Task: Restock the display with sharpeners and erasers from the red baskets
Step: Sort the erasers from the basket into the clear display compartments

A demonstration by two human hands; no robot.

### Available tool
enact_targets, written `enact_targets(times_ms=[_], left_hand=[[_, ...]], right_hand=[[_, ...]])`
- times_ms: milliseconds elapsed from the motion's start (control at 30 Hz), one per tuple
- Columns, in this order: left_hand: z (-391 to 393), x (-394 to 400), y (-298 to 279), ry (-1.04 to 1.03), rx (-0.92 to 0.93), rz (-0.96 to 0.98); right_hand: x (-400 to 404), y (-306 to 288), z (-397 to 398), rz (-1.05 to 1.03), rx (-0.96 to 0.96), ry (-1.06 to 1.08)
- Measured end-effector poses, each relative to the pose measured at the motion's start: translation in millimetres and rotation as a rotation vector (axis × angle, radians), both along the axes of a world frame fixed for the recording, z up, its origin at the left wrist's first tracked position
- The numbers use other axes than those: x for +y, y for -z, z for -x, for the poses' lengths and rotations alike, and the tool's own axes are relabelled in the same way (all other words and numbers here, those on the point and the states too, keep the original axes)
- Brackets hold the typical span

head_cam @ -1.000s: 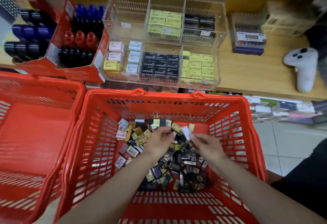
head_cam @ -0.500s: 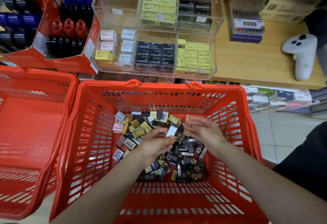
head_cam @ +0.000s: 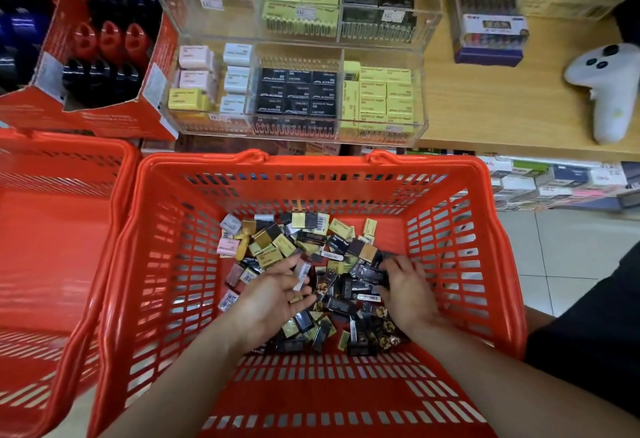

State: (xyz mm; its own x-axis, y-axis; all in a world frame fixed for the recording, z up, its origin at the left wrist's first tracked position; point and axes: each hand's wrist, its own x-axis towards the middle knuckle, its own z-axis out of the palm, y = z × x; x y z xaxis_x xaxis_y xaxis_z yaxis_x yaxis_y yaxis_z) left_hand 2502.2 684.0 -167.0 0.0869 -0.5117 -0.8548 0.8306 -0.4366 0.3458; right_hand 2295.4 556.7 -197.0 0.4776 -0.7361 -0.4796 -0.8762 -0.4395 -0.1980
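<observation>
A red basket (head_cam: pixel 460 299) in front of me holds a pile of small erasers and sharpeners (head_cam: pixel 304 240) in black, yellow, pink and white. My left hand (head_cam: pixel 270 299) hovers over the pile's left side and holds a small white barcoded piece (head_cam: pixel 303 274) in its fingers. My right hand (head_cam: pixel 410 290) is on the pile's right side, fingers curled onto a black wrapped packet (head_cam: pixel 369 273). Behind the basket stands the clear display case (head_cam: pixel 420 101), with rows of pink, white, black and yellow boxes in its compartments.
A second red basket (head_cam: pixel 52 236) sits to the left. A red carton of blue, red and black items (head_cam: pixel 104 56) stands left of the case. A white controller (head_cam: pixel 609 91) and a boxed set (head_cam: pixel 491 39) lie on the wooden shelf (head_cam: pixel 485 119).
The white piece passed from my right hand to my left. My right hand then dropped back onto the black packets. Both hands sit lower in the basket.
</observation>
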Motion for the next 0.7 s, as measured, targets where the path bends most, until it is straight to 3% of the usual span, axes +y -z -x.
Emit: enact_targets(times_ms=[100,200,400,467,567,700], left_hand=[[0.0,0.2,-2.4,0.017,0.042,0.009],[-0.1,-2.0,-4.9,0.052,-0.009,0.008],[3.0,-5.3,-11.2,0.067,-0.065,-0.024],[5.4,-6.2,-11.4,0.019,-0.058,-0.021],[8.3,-8.5,-15.6,0.005,-0.072,-0.002],[12.3,-14.1,-24.7,-0.018,-0.06,0.029]], right_hand=[[2.3,2.3,-4.4,0.053,0.048,-0.03],[5.3,7.4,-3.5,-0.038,-0.055,0.038],[4.0,-6.9,-8.7,-0.547,-0.435,0.728],[5.2,-15.2,-14.2,-0.7,-0.56,0.853],[7.2,-27.8,-18.2,-0.801,-0.627,0.788],[6.4,-40.9,-24.9,-0.761,-0.622,0.685]])
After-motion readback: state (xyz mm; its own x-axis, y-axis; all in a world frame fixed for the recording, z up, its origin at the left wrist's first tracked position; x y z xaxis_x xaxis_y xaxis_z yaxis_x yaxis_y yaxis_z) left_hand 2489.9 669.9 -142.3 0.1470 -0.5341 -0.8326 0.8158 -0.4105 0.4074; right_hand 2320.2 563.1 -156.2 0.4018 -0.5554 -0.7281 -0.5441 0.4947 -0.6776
